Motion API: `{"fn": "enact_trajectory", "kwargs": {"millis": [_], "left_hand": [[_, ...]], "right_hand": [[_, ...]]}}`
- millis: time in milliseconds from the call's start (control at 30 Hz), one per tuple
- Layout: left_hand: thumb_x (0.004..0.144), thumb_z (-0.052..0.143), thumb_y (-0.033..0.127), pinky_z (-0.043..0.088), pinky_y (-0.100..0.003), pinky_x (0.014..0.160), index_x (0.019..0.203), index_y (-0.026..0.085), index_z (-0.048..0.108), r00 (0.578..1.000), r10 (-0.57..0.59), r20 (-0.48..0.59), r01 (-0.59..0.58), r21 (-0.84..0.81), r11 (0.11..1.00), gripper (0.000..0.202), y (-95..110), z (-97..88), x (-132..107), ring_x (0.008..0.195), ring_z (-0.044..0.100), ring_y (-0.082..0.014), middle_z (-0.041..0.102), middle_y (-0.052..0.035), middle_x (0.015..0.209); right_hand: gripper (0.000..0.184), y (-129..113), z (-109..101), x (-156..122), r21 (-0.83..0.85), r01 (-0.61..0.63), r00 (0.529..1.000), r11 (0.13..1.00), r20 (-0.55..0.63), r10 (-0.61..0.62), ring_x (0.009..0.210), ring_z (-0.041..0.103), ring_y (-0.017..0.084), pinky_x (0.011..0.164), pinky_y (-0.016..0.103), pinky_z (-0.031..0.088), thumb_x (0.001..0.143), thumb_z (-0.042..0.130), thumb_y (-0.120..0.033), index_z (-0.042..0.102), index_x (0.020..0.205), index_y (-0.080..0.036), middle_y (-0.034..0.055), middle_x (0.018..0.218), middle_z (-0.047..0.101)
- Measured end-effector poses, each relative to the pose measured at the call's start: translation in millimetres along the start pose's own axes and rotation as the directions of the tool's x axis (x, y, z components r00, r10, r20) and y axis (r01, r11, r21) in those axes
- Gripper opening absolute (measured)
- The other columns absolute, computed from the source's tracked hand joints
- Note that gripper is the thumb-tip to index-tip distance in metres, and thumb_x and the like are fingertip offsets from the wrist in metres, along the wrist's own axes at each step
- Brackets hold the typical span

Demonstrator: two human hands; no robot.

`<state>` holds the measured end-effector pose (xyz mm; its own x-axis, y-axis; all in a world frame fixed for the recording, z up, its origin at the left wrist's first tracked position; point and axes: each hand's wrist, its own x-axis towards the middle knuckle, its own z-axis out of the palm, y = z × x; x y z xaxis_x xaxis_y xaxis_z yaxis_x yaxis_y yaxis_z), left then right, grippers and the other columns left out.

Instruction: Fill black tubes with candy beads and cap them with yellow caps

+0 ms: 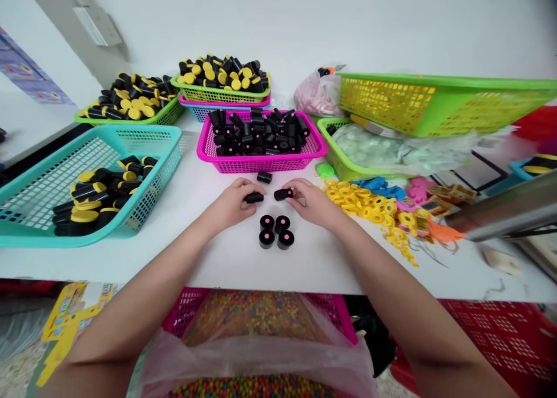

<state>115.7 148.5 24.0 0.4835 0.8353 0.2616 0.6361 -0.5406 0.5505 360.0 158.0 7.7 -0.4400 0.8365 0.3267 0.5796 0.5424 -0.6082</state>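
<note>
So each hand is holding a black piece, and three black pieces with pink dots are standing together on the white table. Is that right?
Nearly! There are four standing pieces, not three: the head view shows two rows of two on the white table. The left hand and right hand do each hold a black piece.

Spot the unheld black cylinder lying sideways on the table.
Black cylinder just in front of the magenta basket; the four clustered cylinders stand upright.
</note>
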Motion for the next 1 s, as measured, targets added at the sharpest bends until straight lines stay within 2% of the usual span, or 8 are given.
{"fn": "enact_trajectory", "kwargs": {"millis": [167,267,467,567,667,767,833,1000], "left_hand": [[0.079,0.059,0.016,0.050,-0.033,0.089,0.116,0.023,0.057,0.999,0.053,-0.008,-0.053,-0.155,0.987,0.037,2,4.3,0,0.100,0.058,-0.0170,0.057,-0.0050,0.110],[0.080,0.063,0.021,0.047,-0.036,0.095,0.107,0.021,0.056,0.993,0.091,0.080,-0.069,-0.240,0.968,0.027,-4,6.8,1,0.101,0.059,-0.0170,0.062,-0.0031,0.106],[0.077,0.065,0.016,0.042,-0.037,0.101,0.141,0.027,0.032,0.972,0.054,0.227,0.015,-0.293,0.956,0.073,-16,5.8,-2,0.104,0.063,-0.0173,0.068,-0.0021,0.106],[0.079,0.055,0.010,0.046,-0.036,0.097,0.142,0.029,0.035,0.960,0.078,0.267,-0.021,-0.208,0.978,0.068,-16,-4.7,-2,0.106,0.063,-0.0171,0.066,-0.0039,0.119],[0.086,0.043,0.012,0.049,-0.034,0.092,0.122,0.023,0.058,0.989,0.094,0.116,-0.085,-0.077,0.993,0.041,-10,-25.0,6,0.103,0.063,-0.0169,0.066,-0.0050,0.120],[0.090,0.039,0.018,0.049,-0.032,0.090,0.107,0.019,0.064,0.977,0.055,-0.205,-0.046,0.051,0.998,0.030,-3,-49.8,31,0.099,0.064,-0.0171,0.069,-0.0061,0.109],[0.090,0.039,0.019,0.050,-0.031,0.087,0.112,0.018,0.060,0.956,-0.019,-0.294,0.061,0.133,0.989,0.030,-5,-63.9,59,0.094,0.064,-0.0169,0.069,-0.0069,0.107],[0.079,0.062,0.027,0.046,-0.033,0.089,0.118,0.021,0.060,0.972,-0.233,0.031,0.204,0.384,0.901,0.039,-29,-70.6,130,0.097,0.063,-0.0219,0.068,-0.0066,0.107]], "right_hand": [[0.034,-5,1,-1,0.026,0.100,0.993,0.995,0.059,-0.102,0.096,0.062,0.021,0.090,0.041,0.052,0.088,0.051,-0.018,0.062,0.119,-0.025,0.0091,0.115,0.059],[0.046,-6,3,-3,0.157,0.044,0.991,0.987,0.114,-0.062,0.091,0.064,0.018,0.090,0.040,0.052,0.084,0.053,-0.014,0.057,0.127,-0.027,0.0068,0.115,0.062],[0.052,-2,4,-4,0.354,-0.076,0.976,0.932,0.219,-0.003,0.081,0.065,0.013,0.082,0.034,0.054,0.085,0.041,-0.011,0.049,0.133,-0.028,0.0019,0.101,0.065],[0.038,6,12,3,0.306,-0.094,0.990,0.948,0.128,0.057,0.074,0.062,0.014,0.078,0.035,0.055,0.091,0.040,-0.020,0.054,0.127,-0.025,0.0026,0.094,0.065],[0.029,15,26,23,0.130,-0.034,0.998,0.991,-0.042,0.040,0.096,0.061,0.020,0.090,0.040,0.050,0.090,0.046,-0.021,0.061,0.115,-0.019,0.0101,0.110,0.062],[0.035,17,40,51,-0.055,0.061,0.998,0.997,0.009,-0.060,0.119,0.050,0.026,0.103,0.045,0.039,0.086,0.056,-0.021,0.060,0.121,-0.018,0.0136,0.131,0.053],[0.041,14,47,65,-0.132,0.056,0.997,0.990,0.069,-0.047,0.116,0.049,0.028,0.101,0.047,0.039,0.086,0.059,-0.027,0.056,0.127,-0.022,0.0119,0.131,0.054],[0.032,10,50,70,-0.168,-0.022,1.000,0.986,0.009,0.024,0.104,0.051,0.028,0.094,0.046,0.041,0.083,0.058,-0.020,0.058,0.115,-0.022,0.0097,0.107,0.065]]}}
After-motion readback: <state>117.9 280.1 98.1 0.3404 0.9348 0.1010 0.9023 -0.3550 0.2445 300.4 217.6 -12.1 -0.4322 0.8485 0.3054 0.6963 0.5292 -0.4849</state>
